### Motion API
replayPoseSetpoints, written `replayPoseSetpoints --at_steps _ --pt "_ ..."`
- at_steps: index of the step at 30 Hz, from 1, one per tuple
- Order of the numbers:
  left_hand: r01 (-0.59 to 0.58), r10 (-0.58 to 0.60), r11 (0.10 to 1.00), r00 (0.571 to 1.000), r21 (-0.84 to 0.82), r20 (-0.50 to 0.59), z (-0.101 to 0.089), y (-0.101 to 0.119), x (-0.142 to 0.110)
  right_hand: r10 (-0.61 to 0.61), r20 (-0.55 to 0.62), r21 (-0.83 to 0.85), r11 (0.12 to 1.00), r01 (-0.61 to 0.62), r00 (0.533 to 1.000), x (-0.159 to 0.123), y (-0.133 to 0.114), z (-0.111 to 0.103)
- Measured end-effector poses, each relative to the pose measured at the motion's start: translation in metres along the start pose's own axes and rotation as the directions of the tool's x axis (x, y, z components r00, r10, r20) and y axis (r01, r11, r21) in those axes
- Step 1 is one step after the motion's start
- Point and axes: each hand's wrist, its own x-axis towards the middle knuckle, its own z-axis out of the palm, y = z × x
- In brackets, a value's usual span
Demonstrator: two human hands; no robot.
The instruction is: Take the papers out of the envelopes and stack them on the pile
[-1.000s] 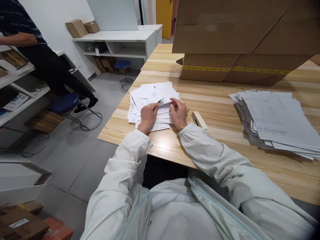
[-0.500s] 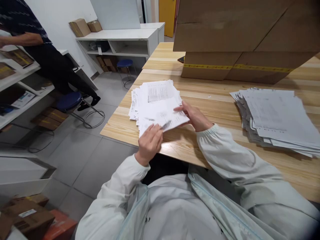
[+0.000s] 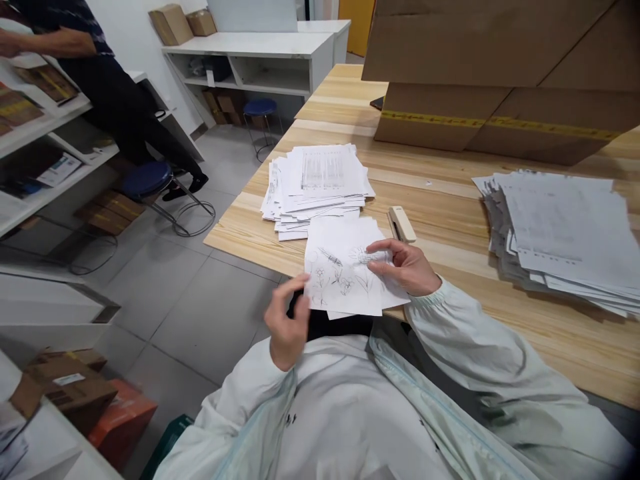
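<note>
A white sheet with line drawings of flowers and leaves (image 3: 343, 283) lies at the table's front edge and juts past it, with more paper under it. My right hand (image 3: 413, 268) holds its right side, thumb and index finger drawn close together. Beside its left edge, my left hand (image 3: 287, 323) has its thumb and index finger apart and holds nothing. Behind the sheet sits a stack of printed papers (image 3: 325, 170), edges uneven. A cream object resembling a stapler (image 3: 401, 225) rests just beyond my right hand.
To the right is another thick paper stack (image 3: 565, 220). Large cardboard boxes (image 3: 450, 107) stand at the back of the wooden table (image 3: 445, 213). A person (image 3: 100, 87) stands at shelves on the left, near a blue stool (image 3: 147, 179). More boxes (image 3: 73, 387) sit lower left.
The papers in my hands have come off the stack toward me, and the flower drawings now show. My left hand has let go and moved left. The cream object has come into view.
</note>
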Motion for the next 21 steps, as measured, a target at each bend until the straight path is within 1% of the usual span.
replayPoseSetpoints --at_steps 1,2,3,4,5,6,7,8,9,10,12,15,18,21 --pt "0.136 -0.142 0.989 0.981 -0.055 -0.132 -0.004 0.001 0.005 -0.022 0.000 -0.009 1.000 0.022 1.000 -0.002 -0.002 0.000" --pt "0.259 -0.280 0.957 0.941 -0.131 -0.189 -0.008 0.001 0.009 -0.039 0.013 -0.015 0.999 0.039 0.999 -0.004 -0.004 0.000" --pt "0.375 -0.409 0.904 0.898 -0.205 -0.161 -0.010 0.002 0.014 -0.051 0.038 -0.020 0.998 0.052 0.998 -0.007 -0.006 0.001" --pt "0.486 -0.518 0.834 0.853 -0.263 -0.066 -0.012 0.002 0.017 -0.061 0.075 -0.028 0.998 0.063 0.995 -0.009 -0.008 0.003" --pt "0.583 -0.597 0.755 0.800 -0.300 0.051 -0.011 0.002 0.019 -0.073 0.116 -0.043 0.996 0.078 0.991 -0.011 -0.009 0.004" --pt "0.651 -0.641 0.689 0.753 -0.320 0.150 -0.009 0.002 0.020 -0.092 0.152 -0.065 0.993 0.102 0.984 -0.013 -0.010 0.006" --pt "0.683 -0.653 0.648 0.726 -0.337 0.216 -0.005 0.002 0.019 -0.113 0.177 -0.093 0.987 0.131 0.978 -0.015 -0.010 0.008" --pt "0.684 -0.644 0.635 0.725 -0.359 0.244 -0.001 0.001 0.017 -0.134 0.187 -0.124 0.980 0.159 0.973 -0.017 -0.009 0.010" --pt "0.662 -0.623 0.646 0.745 -0.380 0.239 0.003 0.000 0.014 -0.150 0.182 -0.154 0.972 0.179 0.972 -0.019 -0.008 0.011" --pt "0.626 -0.597 0.672 0.774 -0.395 0.211 0.007 -0.002 0.011 -0.155 0.171 -0.177 0.967 0.186 0.973 -0.021 -0.007 0.011" --pt "0.548 -0.546 0.738 0.828 -0.393 0.130 0.013 -0.006 0.005 -0.125 0.160 -0.189 0.970 0.155 0.979 -0.026 -0.003 0.011" --pt "0.446 -0.459 0.835 0.888 -0.322 0.037 0.015 -0.013 -0.002 -0.068 0.160 -0.147 0.985 0.092 0.985 -0.031 0.002 0.009" --pt "0.382 -0.392 0.890 0.920 -0.249 0.009 0.013 -0.015 -0.007 -0.073 0.117 -0.112 0.990 0.086 0.990 -0.035 0.004 0.010" --pt "0.362 -0.364 0.910 0.931 -0.202 0.028 0.011 -0.011 -0.010 -0.097 0.039 -0.062 0.993 0.099 0.995 -0.038 0.005 0.014"
